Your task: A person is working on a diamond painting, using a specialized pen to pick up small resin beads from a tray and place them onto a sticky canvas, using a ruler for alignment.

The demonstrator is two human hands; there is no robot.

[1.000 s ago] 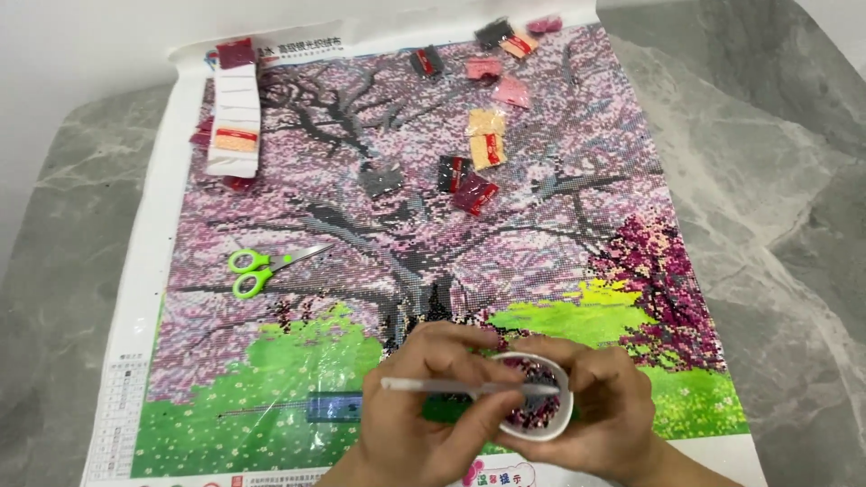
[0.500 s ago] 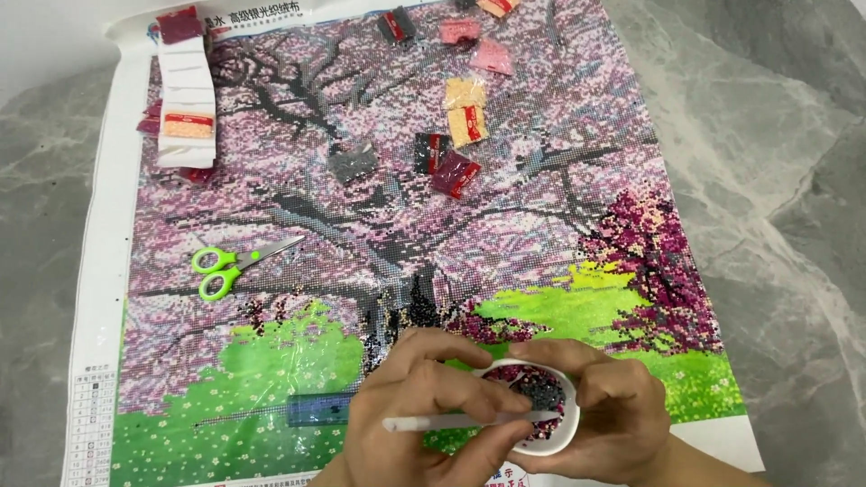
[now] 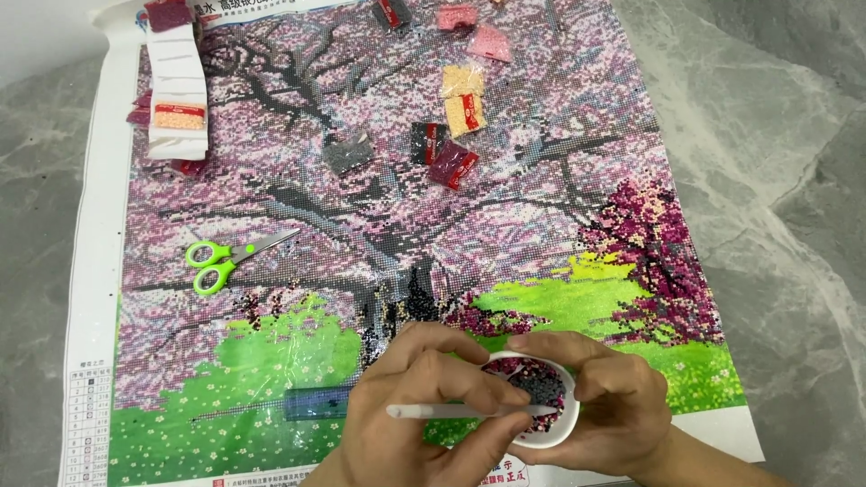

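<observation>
My left hand (image 3: 419,410) grips a thin white applicator pen (image 3: 433,411), held level with its tip over a small white tray (image 3: 557,435). My right hand (image 3: 618,406) cups that tray from the right and below. The tray holds several small dark red and dark grey beads. Both hands hover over the bottom edge of a large bead-picture canvas (image 3: 379,225) showing a pink blossom tree on green grass.
Green-handled scissors (image 3: 221,260) lie on the canvas at left. Several small bead packets (image 3: 449,164) are scattered across its top half, and a white strip of packets (image 3: 177,99) lies at top left. A blue ruler (image 3: 316,403) sits by my left wrist. Grey marble tabletop (image 3: 776,180) surrounds the canvas.
The view has shifted down and slightly right over the canvas, so the scissors and packets sit higher and further left in frame. Both hands keep the pen and tray in the same hold.
</observation>
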